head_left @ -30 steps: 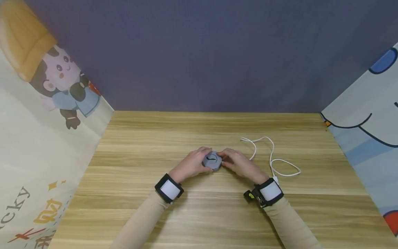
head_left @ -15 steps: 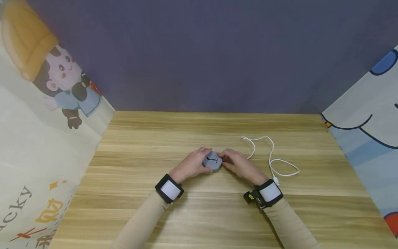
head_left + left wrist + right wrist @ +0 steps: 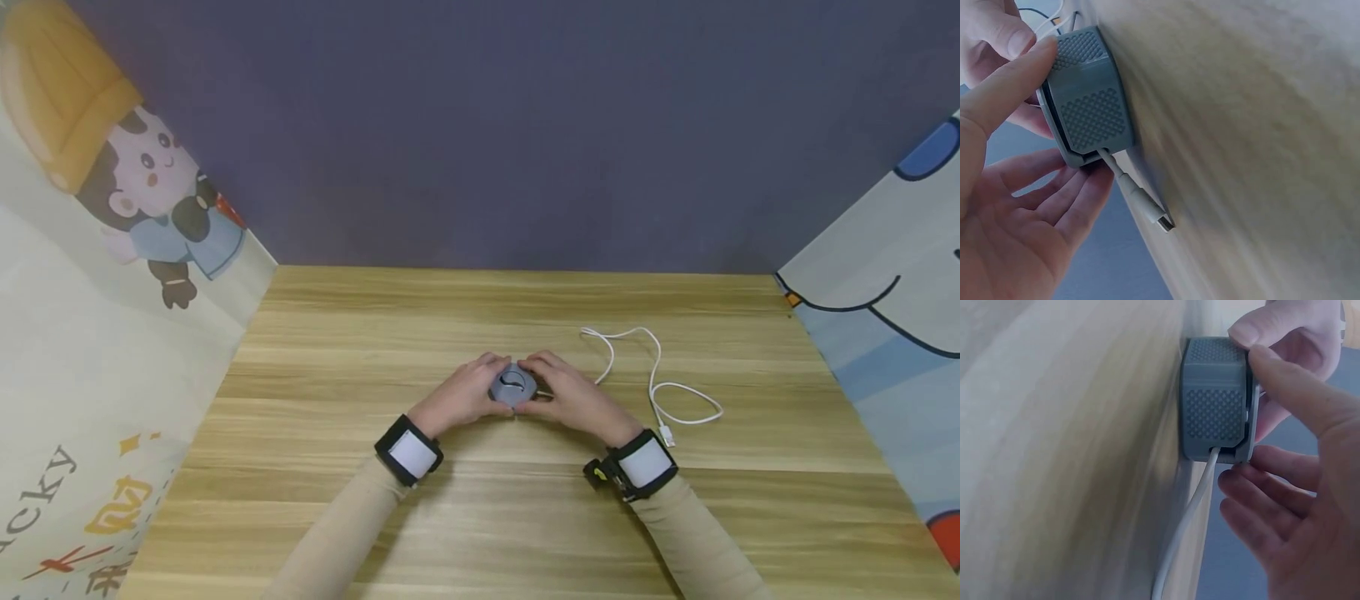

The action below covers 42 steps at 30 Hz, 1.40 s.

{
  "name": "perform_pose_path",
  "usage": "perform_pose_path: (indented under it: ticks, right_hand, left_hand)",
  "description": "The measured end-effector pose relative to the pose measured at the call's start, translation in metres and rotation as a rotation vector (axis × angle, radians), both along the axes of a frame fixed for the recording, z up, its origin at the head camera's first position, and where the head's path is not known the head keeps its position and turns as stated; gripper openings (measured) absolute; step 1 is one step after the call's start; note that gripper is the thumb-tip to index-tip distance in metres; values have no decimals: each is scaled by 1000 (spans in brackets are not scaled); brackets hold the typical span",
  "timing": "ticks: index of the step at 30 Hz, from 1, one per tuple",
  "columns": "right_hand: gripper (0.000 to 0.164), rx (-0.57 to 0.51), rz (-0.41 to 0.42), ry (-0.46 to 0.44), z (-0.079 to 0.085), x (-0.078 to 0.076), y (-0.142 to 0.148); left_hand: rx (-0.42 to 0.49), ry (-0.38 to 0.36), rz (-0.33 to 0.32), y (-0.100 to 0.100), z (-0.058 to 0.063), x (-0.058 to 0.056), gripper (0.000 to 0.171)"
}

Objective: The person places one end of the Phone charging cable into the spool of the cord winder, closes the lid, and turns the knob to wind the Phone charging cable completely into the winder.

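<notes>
A grey cable winder (image 3: 513, 385) with a curved slot in its top sits on the wooden table between both hands. My left hand (image 3: 467, 393) grips its left side, with the thumb near and the fingers at the far edge. From the other side, my right hand (image 3: 564, 394) holds it likewise. Textured panels line its walls. In the left wrist view, a short cable end with a metal-tipped plug (image 3: 1146, 201) sticks out of a side notch. The right wrist view shows the white cable (image 3: 1186, 519) leaving the opposite notch.
The rest of the white cable (image 3: 655, 367) lies in loose loops right of the winder, ending in a USB plug (image 3: 667, 435) near the right wrist strap (image 3: 645, 463). A dark panel (image 3: 517, 142) rises behind the table (image 3: 360, 317); printed sheets flank it.
My right hand's thumb and fingers have spread from the cable exit to the winder's near and far edges. The cable has shifted slightly left. My left hand has stayed in place.
</notes>
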State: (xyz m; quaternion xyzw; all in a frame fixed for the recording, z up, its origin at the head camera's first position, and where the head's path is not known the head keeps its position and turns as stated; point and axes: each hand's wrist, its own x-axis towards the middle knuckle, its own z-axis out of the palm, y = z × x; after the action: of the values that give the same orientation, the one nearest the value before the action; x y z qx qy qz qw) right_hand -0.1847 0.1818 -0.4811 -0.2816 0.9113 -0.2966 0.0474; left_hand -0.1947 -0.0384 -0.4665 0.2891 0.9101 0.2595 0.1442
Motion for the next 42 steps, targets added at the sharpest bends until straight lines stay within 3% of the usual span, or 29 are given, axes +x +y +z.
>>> perform_pose_path:
  ticks: [25,42]
  right_hand:
    - [73,46,11,-26,3,-3,-6]
    - [68,30,29,-20,2,-3,-8]
  left_hand:
    - [-67,-28,-6,4,6,-4,82]
    - [-83,17,-24,4,4,-2,78]
